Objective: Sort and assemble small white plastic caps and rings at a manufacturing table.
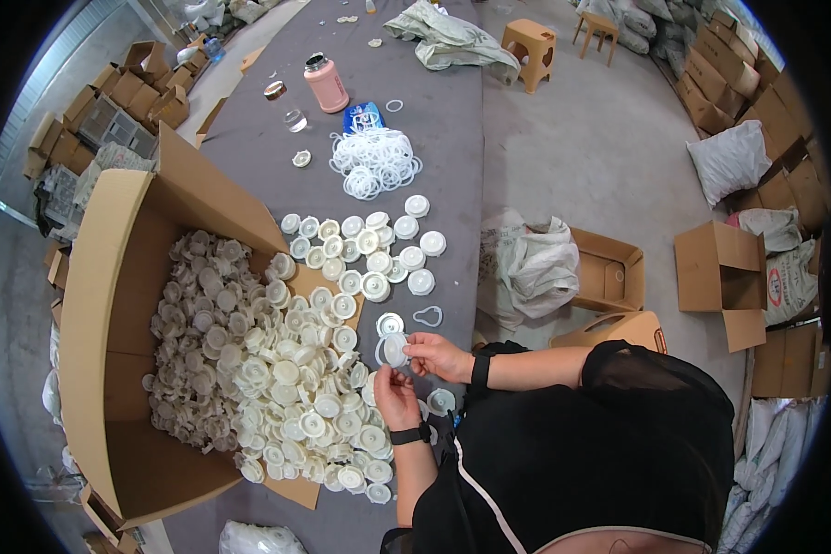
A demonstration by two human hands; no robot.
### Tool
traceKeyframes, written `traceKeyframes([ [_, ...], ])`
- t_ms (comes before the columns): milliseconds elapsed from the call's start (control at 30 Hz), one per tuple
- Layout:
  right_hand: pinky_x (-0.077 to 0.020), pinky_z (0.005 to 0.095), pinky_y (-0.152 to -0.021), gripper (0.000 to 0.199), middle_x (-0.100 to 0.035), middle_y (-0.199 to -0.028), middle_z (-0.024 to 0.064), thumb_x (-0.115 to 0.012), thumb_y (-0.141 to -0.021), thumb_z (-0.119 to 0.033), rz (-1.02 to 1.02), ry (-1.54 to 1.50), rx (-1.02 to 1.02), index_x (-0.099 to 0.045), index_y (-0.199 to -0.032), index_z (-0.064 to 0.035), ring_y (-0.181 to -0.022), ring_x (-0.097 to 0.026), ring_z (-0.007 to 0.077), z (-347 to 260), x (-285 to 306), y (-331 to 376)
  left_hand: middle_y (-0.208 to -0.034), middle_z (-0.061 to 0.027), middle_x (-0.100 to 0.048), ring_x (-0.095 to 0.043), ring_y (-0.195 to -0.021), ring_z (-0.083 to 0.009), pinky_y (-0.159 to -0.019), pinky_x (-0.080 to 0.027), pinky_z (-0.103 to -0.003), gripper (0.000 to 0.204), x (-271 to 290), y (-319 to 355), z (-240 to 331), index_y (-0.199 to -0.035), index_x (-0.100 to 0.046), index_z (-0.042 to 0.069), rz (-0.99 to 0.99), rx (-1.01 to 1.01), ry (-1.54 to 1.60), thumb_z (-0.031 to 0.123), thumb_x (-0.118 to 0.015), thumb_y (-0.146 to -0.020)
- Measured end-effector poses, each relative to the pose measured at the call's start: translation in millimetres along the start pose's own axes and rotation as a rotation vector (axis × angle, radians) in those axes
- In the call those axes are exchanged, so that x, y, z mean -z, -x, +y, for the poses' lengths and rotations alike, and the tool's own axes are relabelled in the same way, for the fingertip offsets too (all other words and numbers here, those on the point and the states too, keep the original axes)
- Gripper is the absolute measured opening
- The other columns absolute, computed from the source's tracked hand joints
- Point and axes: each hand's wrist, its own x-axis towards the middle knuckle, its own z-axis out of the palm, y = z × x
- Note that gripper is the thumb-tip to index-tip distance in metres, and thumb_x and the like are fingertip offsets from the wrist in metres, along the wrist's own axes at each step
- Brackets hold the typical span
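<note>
Both hands meet over the grey table (452, 120) — the left hand (395, 395) and right hand (437, 356) pinch one white cap (395, 349) with a thin ring around it (fingers closed on it), just beside the open cardboard box (111, 305) spilling more caps (277, 369).

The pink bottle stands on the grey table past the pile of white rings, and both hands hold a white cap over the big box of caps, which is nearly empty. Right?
Not quite. The head view shows the cardboard box heaped with white caps, not nearly empty. The rest holds: the pink bottle stands on the grey table past the white rings, and the left hand and right hand hold a white cap.
</note>
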Motion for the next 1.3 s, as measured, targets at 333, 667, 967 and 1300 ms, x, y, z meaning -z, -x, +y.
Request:
traceKeyframes([
  [333,-0.0304,0.0189,-0.038,0.013,-0.049,-0.063,-0.0001,-0.049,-0.082,-0.02,0.021,-0.022,0.041,-0.048,-0.084,-0.0067,-0.042,-0.04,0.0061,-1,-8,1,-0.082,-0.0042,-0.055,-0.052,-0.076,-0.0155,-0.067,-0.042,-0.026,0.008,0,-1,-7,-0.078,-0.05,0.006,-0.015,-0.008,0.11,0.012,-0.056,-0.075],
  [667,-0.0231,0.0176,-0.031,0.027,-0.048,-0.053,-0.0012,-0.046,-0.084,-0.029,-0.018,0.0,-0.044,-0.053,-0.072,-0.0059,-0.035,-0.035,0.0043,-22,-8,4,-0.059,0.0028,-0.049,-0.036,-0.044,-0.0066,-0.045,-0.033,-0.022,0.012,-25,6,2,-0.076,-0.051,0.008,-0.122,0.072,-0.025,0.019,-0.05,-0.08],
  [967,-0.0205,0.0179,-0.03,0.03,-0.045,-0.05,-0.0027,-0.05,-0.082,-0.032,-0.118,0.279,-0.287,-0.054,-0.068,-0.0063,-0.034,-0.031,0.0031,-30,23,-16,-0.062,0.0013,-0.05,-0.043,-0.05,-0.007,-0.048,-0.036,-0.02,0.016,-24,-14,-12,-0.073,-0.05,0.007,0.035,0.106,-0.281,0.02,-0.049,-0.083],
  [1300,-0.0445,0.0207,-0.054,0.041,-0.054,-0.103,0.0096,-0.048,-0.082,-0.034,0.147,0.219,-0.099,-0.048,-0.106,-0.001,-0.068,-0.058,0.0139,-62,44,-73,-0.105,-0.0187,-0.045,-0.045,-0.097,-0.0319,-0.082,-0.037,-0.037,0.026,-7,-93,-15,-0.09,-0.052,0.001,-0.13,-0.711,-1.7,0.008,-0.059,-0.066],
])
